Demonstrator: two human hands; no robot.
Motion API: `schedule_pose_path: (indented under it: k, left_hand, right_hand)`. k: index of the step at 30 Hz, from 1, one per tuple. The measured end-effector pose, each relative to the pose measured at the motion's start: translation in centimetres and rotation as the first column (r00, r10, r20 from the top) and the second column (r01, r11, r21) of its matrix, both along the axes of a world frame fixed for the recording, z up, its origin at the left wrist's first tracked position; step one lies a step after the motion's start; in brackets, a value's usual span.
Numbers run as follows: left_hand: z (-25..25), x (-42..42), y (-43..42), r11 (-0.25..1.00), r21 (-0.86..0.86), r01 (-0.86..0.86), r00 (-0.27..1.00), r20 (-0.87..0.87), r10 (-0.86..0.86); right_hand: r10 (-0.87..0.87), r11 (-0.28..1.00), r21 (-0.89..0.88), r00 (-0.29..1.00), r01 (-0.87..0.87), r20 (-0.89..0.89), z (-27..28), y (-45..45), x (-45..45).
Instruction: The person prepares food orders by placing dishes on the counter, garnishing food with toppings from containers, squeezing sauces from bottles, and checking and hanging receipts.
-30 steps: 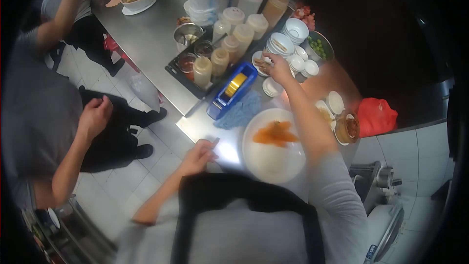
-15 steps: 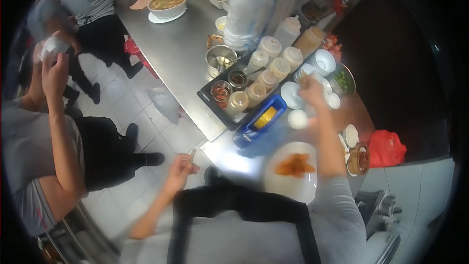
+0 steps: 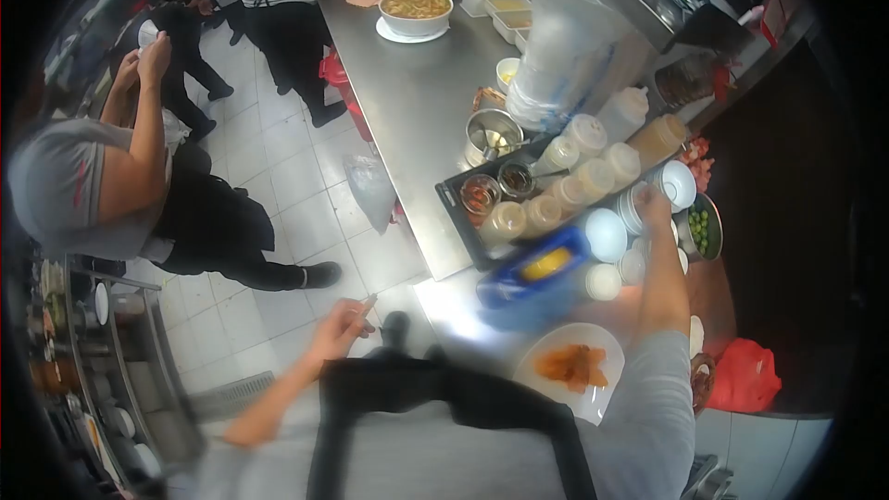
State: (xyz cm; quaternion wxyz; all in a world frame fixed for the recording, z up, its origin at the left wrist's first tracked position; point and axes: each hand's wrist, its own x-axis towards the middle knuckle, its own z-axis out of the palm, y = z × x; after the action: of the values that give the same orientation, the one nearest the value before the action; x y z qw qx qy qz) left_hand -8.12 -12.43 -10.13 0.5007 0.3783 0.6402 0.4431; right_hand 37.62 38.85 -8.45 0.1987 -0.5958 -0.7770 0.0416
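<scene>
One right hand (image 3: 656, 207) at white bowls (image 3: 629, 210) right of the blue tape dispenser (image 3: 509, 280), grip unclear, left hand (image 3: 339, 330) half-curled left of it, fingertips pinching something small (image 3: 371, 300)

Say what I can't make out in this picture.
All in the head view:
Right hand: blurred, covering whatever it touches by the white bowls.
Left hand: whatever is at its fingertips is too small to identify.
Brown container: partly hidden by the right sleeve.
</scene>
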Motion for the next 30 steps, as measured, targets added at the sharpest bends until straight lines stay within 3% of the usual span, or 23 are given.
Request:
schedule_pose_path:
  k: [2, 5, 9, 10, 13, 15, 17, 18, 21, 22, 24, 26, 27, 30]
  left_hand:
    - [0.8, -1.2, 1.8, 0.999, 0.005, 0.033, 0.998, -0.046, -0.033]
    - [0.6, -4.4, 5.6, 0.997, 0.057, 0.041, 0.993, -0.111, -0.035]
    - [3.3, -10.0, 14.6, 0.987, 0.152, 0.052, 0.897, -0.442, 0.021]
    - [3.5, -11.3, 17.6, 0.97, 0.217, 0.108, 0.857, -0.515, 0.019]
    - [3.8, -13.7, 27.0, 0.89, 0.357, 0.285, 0.801, -0.599, -0.016]
    - [2.0, -13.6, 33.7, 0.906, 0.286, 0.313, 0.783, -0.618, -0.076]
    - [2.1, -12.6, 39.3, 0.897, 0.281, 0.342, 0.805, -0.58, -0.125]
    - [1.8, -12.0, 41.2, 0.889, 0.308, 0.34, 0.816, -0.566, -0.117]
    - [0.8, -11.8, 43.5, 0.774, 0.589, 0.233, 0.838, -0.526, 0.148]
    - [0.9, -13.1, 43.3, 0.765, 0.602, 0.228, 0.837, -0.522, 0.162]
    - [1.2, -15.6, 42.0, 0.751, 0.627, 0.207, 0.835, -0.513, 0.197]
    - [0.8, -19.4, 40.7, 0.746, 0.664, 0.041, 0.825, -0.444, 0.35]
    - [0.2, -21.6, 40.1, 0.734, 0.678, -0.044, 0.807, -0.409, 0.426]
    - [-4.5, -27.7, 39.3, 0.743, 0.589, -0.317, 0.743, -0.333, 0.581]
  right_hand:
    - [0.023, 1.0, 0.007, 0.999, -0.023, -0.028, -0.2, -0.1, 0.3]
    - [0.051, 0.999, 0.0, 0.966, -0.052, -0.252, -0.3, -0.5, 0.3]
    - [-0.136, 0.987, 0.069, 0.98, 0.148, -0.148, 1.4, -2.3, -0.7]
    - [-0.116, 0.986, 0.091, 0.961, 0.143, -0.251, -0.4, -1.0, 1.5]
    - [-0.19, 0.953, 0.188, 0.951, 0.238, -0.243, 3.9, -4.6, 0.6]
    - [-0.286, 0.958, -0.207, 0.692, 0.197, -0.663, 6.3, -7.2, -0.9]
    - [-0.21, 0.978, -0.172, 0.529, 0.12, -0.822, 5.8, -8.2, -0.2]
    - [-0.207, 0.978, -0.178, 0.519, 0.105, -0.829, 5.5, -8.7, 1.2]
    - [-0.326, 0.945, -0.263, 0.488, 0.195, -0.809, 13.3, -14.6, -7.9]
    - [-0.38, 0.925, -0.318, 0.498, 0.209, -0.779, 16.7, -16.8, -13.1]
    - [-0.288, 0.94, -0.339, 0.619, 0.036, -0.731, 17.3, -18.8, -13.3]
    - [-0.348, 0.904, -0.427, 0.616, 0.021, -0.707, 19.4, -20.9, -20.8]
    - [-0.352, 0.853, -0.511, 0.605, -0.108, -0.715, 19.5, -21.2, -23.5]
    - [-0.275, 0.777, -0.577, 0.69, -0.251, -0.67, 18.9, -20.0, -34.2]
